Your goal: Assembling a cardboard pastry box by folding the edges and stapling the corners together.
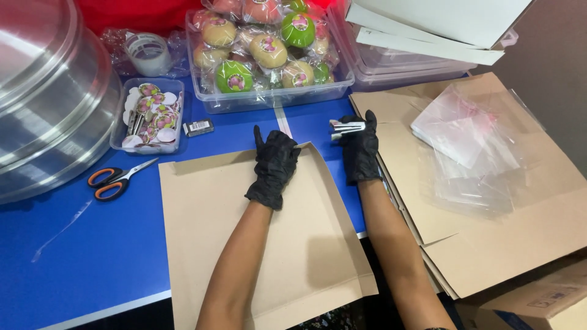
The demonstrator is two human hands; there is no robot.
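Both of my hands wear black gloves. My left hand lies flat on the upper right part of a brown cardboard sheet that rests on the blue table. Its fingers press near the sheet's folded top flap. My right hand hovers just past the sheet's right corner and grips a small silver stapler, pointing left toward the corner.
Orange-handled scissors lie left of the sheet. Behind are a small tub of round stickers, a tape roll, a clear bin of wrapped fruit and a large metal lid. Clear bags sit on stacked cardboard at right.
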